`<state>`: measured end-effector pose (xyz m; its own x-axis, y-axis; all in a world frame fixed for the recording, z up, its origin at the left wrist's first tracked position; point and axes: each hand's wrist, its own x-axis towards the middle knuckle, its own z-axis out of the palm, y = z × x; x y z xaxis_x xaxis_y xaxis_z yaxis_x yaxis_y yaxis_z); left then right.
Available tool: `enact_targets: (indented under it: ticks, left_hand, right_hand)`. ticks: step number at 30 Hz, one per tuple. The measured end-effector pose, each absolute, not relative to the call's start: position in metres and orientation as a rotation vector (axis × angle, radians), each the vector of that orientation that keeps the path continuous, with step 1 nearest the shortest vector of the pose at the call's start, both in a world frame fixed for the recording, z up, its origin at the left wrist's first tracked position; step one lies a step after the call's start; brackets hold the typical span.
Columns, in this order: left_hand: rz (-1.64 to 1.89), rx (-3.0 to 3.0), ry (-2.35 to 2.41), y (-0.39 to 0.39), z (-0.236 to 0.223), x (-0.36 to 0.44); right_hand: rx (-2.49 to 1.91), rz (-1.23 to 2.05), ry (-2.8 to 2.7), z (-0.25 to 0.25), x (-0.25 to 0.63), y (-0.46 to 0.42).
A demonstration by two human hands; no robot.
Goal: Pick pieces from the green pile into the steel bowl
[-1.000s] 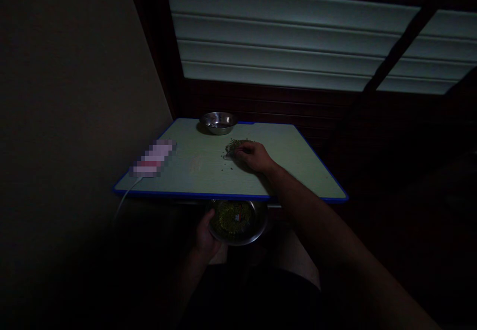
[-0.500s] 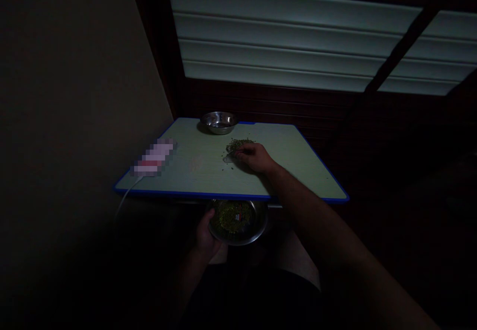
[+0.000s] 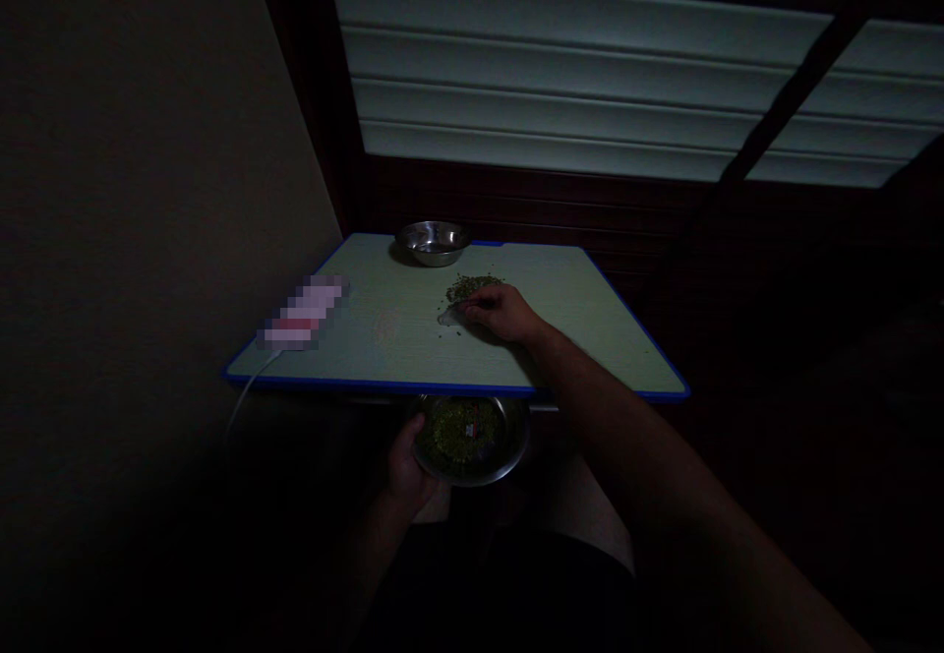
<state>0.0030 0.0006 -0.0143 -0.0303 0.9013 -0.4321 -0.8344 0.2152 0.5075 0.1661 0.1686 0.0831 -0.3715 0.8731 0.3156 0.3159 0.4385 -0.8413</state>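
Under the table's front edge, my left hand (image 3: 409, 466) grips the rim of a steel bowl (image 3: 508, 466), its thumb over the edge. Small green grains or beans (image 3: 453, 437) lie in that bowl, along with a small red-and-white label or packet (image 3: 471, 429). Above the tabletop, my right hand (image 3: 501, 313) is closed in a pinch around a small pale, see-through, spoon-like tool (image 3: 447, 318). The tool's rounded end points left, low over the board. Just beyond the fingers spreads a loose pile of green grains (image 3: 472, 286), partly hidden by the hand.
A second steel bowl (image 3: 433, 245) stands at the back of the pale, blue-edged table (image 3: 369, 363). At the left lies a blurred-out pink device (image 3: 302, 314) with a white cable (image 3: 247, 392) hanging over the edge. Behind are dark wood and pale slatted panels (image 3: 546, 73). The room is dim.
My right hand has shifted very slightly left, and the tool's end sits a little farther left from the pile. My left hand and its bowl have stayed put.
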Motion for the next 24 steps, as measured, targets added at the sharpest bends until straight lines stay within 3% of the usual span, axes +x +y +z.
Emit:
enact_targets:
  ticks: [17,24]
  left_hand:
    - [1.405,0.079,0.821,0.0,-0.007,0.004]
    - [1.41,0.092,0.791,0.001,-0.011,0.003]
  right_hand:
    - [-0.781,1.321,-2.075,0.101,0.174,0.16]
    - [-0.988,1.334,-1.846,0.105,0.184,0.156]
